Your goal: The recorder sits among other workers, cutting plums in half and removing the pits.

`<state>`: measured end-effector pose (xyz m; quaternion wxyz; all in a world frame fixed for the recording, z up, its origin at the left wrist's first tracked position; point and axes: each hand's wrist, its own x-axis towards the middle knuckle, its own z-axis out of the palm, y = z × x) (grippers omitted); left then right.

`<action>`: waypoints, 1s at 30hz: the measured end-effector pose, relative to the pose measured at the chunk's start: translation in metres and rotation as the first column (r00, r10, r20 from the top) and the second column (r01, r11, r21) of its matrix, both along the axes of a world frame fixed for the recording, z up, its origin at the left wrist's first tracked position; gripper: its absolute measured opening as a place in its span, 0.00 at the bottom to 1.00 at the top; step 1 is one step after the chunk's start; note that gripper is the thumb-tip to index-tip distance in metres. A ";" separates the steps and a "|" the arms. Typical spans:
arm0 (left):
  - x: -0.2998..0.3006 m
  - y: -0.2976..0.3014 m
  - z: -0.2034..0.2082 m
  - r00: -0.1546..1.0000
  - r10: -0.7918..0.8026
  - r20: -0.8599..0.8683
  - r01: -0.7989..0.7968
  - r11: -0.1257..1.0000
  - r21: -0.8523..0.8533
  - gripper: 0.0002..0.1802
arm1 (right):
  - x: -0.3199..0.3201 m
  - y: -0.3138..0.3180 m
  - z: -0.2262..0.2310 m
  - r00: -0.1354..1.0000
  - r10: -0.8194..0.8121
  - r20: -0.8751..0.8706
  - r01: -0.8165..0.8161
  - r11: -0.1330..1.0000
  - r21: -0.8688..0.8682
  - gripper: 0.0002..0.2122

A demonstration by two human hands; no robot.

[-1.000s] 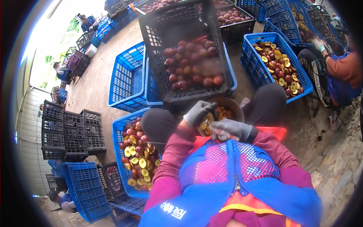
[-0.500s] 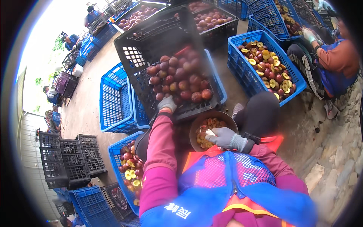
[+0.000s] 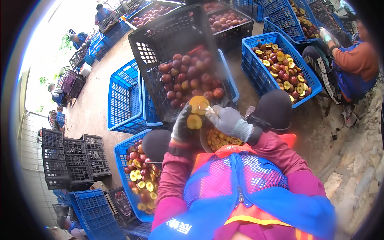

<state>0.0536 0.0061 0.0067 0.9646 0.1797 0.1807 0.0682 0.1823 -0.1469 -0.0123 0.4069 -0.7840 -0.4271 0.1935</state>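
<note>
Both my hands wear grey gloves and meet above my lap. My left hand (image 3: pixel 182 125) is closed around a cut plum, whose yellow halves (image 3: pixel 195 121) lie opened one above the other. My right hand (image 3: pixel 232 121) touches the upper half with thumb and finger pressed together; what they grip is hidden. Under it sits a round bowl (image 3: pixel 205 141), partly covered by my hands, with small yellow-brown pieces (image 3: pixel 222 139) inside. Just beyond leans a tilted black crate (image 3: pixel 150 74) of whole dark-red plums (image 3: pixel 192 78).
A blue crate of cut plums (image 3: pixel 138 218) stands by my left leg, another (image 3: pixel 256 90) at the right. An empty blue crate (image 3: pixel 126 98) is left of the black one. Beside the right crate sits a person (image 3: pixel 356 60). Black crates (image 3: pixel 74 160) stack at far left.
My left hand has come back from the black crate to my lap with a plum, now cut open. My right hand has moved up from the bowl; the white thing in its fingers no longer shows.
</note>
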 end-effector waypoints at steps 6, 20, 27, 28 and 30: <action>-0.013 -0.030 -0.038 0.977 0.083 0.194 -0.202 0.630 0.750 0.24 | -0.027 -0.015 0.000 0.997 -0.034 0.074 0.036 0.999 -0.031 0.19; -0.034 -0.037 -0.073 0.983 0.128 -0.131 0.061 0.444 0.894 0.27 | -0.045 -0.035 -0.014 0.859 0.093 -0.504 -0.171 0.979 -0.112 0.23; -0.045 -0.031 -0.032 0.971 -0.232 -0.058 0.166 0.479 0.862 0.30 | -0.044 -0.068 -0.023 -0.135 0.029 -0.990 -0.175 0.983 0.053 0.26; -0.046 -0.030 -0.032 0.969 -0.242 -0.048 0.168 0.502 0.849 0.30 | -0.044 -0.069 -0.022 -0.113 0.040 -0.993 -0.177 0.982 0.059 0.25; -0.046 -0.029 -0.033 0.963 -0.268 -0.029 0.176 0.543 0.821 0.30 | -0.045 -0.071 -0.015 -0.067 0.057 -0.996 -0.187 0.980 0.068 0.25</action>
